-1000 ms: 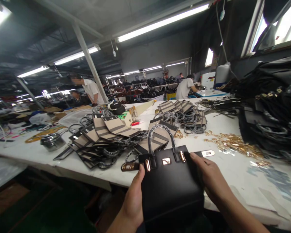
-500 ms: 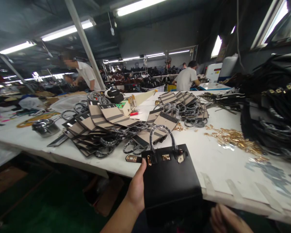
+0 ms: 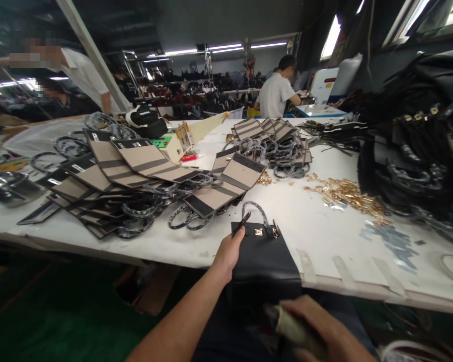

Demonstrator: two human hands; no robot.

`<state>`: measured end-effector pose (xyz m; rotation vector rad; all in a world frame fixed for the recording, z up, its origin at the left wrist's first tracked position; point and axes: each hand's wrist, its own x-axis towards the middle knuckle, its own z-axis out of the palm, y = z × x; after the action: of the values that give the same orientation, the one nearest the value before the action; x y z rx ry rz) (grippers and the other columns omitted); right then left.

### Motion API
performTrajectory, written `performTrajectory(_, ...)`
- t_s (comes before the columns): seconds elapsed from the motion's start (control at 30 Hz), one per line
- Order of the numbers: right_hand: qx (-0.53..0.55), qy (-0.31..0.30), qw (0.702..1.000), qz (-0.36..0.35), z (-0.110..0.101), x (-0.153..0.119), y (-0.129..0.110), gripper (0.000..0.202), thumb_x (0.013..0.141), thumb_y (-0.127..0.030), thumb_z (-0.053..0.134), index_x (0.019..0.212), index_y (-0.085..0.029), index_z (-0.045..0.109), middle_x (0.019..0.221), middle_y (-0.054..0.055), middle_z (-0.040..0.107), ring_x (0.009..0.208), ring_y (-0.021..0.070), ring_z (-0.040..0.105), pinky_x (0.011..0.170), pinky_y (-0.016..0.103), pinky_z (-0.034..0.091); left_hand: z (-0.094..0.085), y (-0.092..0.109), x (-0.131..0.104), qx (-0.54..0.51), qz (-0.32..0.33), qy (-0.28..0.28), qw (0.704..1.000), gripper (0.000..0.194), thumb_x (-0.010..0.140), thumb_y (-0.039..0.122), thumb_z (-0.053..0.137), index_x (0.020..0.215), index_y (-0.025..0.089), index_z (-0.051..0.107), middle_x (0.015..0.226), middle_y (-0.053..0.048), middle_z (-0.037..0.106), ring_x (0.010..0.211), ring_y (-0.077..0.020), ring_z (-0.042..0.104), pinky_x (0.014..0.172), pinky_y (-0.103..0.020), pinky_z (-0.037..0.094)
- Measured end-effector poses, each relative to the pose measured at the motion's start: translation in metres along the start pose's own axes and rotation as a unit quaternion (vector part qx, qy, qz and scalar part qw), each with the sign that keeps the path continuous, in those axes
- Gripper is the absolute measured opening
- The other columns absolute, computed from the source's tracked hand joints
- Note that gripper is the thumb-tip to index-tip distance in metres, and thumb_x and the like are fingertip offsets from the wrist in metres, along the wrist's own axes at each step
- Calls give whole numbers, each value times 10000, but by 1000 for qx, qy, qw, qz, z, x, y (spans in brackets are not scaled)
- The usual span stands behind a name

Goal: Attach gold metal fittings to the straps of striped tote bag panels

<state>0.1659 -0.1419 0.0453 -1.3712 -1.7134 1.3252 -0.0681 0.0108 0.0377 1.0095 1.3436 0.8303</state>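
A black handbag (image 3: 266, 254) with a plastic-wrapped handle and gold metal fittings leans at the table's front edge. My left hand (image 3: 228, 251) is closed on its upper left side, thumb near the strap end. In my right hand (image 3: 317, 317), low in front of the bag, is a blurred khaki object (image 3: 292, 327) with a dark end; its kind does not show. It is close to the bag's lower part, but I cannot tell whether they touch.
Stacked bag panels with wrapped handles (image 3: 151, 166) cover the table's left and middle. Gold fittings (image 3: 351, 196) and grey pieces (image 3: 390, 244) lie to the right, beside piled black bags (image 3: 411, 166). A metal pot (image 3: 13, 188) stands far left. Two people in white shirts work beyond.
My right hand has come in from the lower right to the bag's front, now with the khaki object in it. The bag tilts back more, and its strap end has swung upward by my left thumb.
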Motion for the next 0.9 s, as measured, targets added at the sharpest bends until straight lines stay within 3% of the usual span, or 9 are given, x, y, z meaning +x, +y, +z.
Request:
performTrajectory(0.1,-159,86,982,-49,-41,33,-26,383,822,-223,650,1188,-305,731,1081,26,774,937,229,744,820,310,576,-6,3,11,189,83,72,976,465,986,597,570,1109,179,734,1098,-131,780,1125,-349,711,1009,-446,528)
performTrajectory(0.17,-226,134,962,-73,-68,59,-38,315,869,-280,675,1175,-322,732,1028,5,786,857,223,745,747,311,552,-12,3,17,278,118,115,946,441,930,482,688,1253,181,683,1221,-147,738,1214,-381,656,1071,-497,476)
performTrajectory(0.27,-238,184,949,-93,-96,99,-43,306,895,-396,731,1192,-328,754,1054,20,803,883,251,755,781,346,546,-17,1,24,454,248,163,840,620,930,351,696,1502,196,516,1510,-165,574,1371,-388,546,1127,-529,443)
performTrajectory(0.33,-205,207,952,-97,-105,121,-42,300,891,-425,743,1162,-299,765,1074,46,795,893,261,742,806,367,546,-18,-2,29,513,352,121,773,651,958,228,622,1580,222,430,1647,-135,447,1480,-359,447,1191,-527,396)
performTrajectory(0.4,-162,220,959,-83,-109,138,-42,297,871,-438,753,1114,-268,768,994,58,784,802,249,713,751,373,542,-15,-4,37,521,417,45,743,710,951,134,568,1622,248,365,1683,-97,412,1544,-316,373,1258,-523,321)
performTrajectory(0.47,-98,216,970,-47,-110,151,-41,342,848,-462,773,1112,-244,768,856,46,758,672,223,663,657,358,524,-12,-6,47,504,422,-7,753,767,935,168,625,1638,231,326,1623,-118,488,1518,-306,408,1270,-523,313)
performTrajectory(0.6,36,262,964,-14,-107,177,-33,432,831,-501,811,1144,-207,764,786,33,716,626,190,599,595,326,495,-5,-9,68,453,378,-27,807,807,885,319,789,1584,191,408,1390,-140,627,1287,-319,560,1125,-506,458)
performTrajectory(0.77,167,376,908,-77,-97,224,-18,291,930,-511,715,880,-227,670,848,18,664,721,167,607,664,295,523,-4,-6,75,420,386,-42,820,192,898,295,800,1048,223,704,1121,-66,652,1116,-268,575,973,-434,474)
performTrajectory(0.9,347,342,871,-61,-84,266,-21,336,880,-514,768,935,-244,575,833,-22,619,618,143,594,558,276,536,-5,-3,75,403,385,-48,829,110,894,236,787,915,216,681,1084,-57,650,1092,-261,565,942,-423,452)
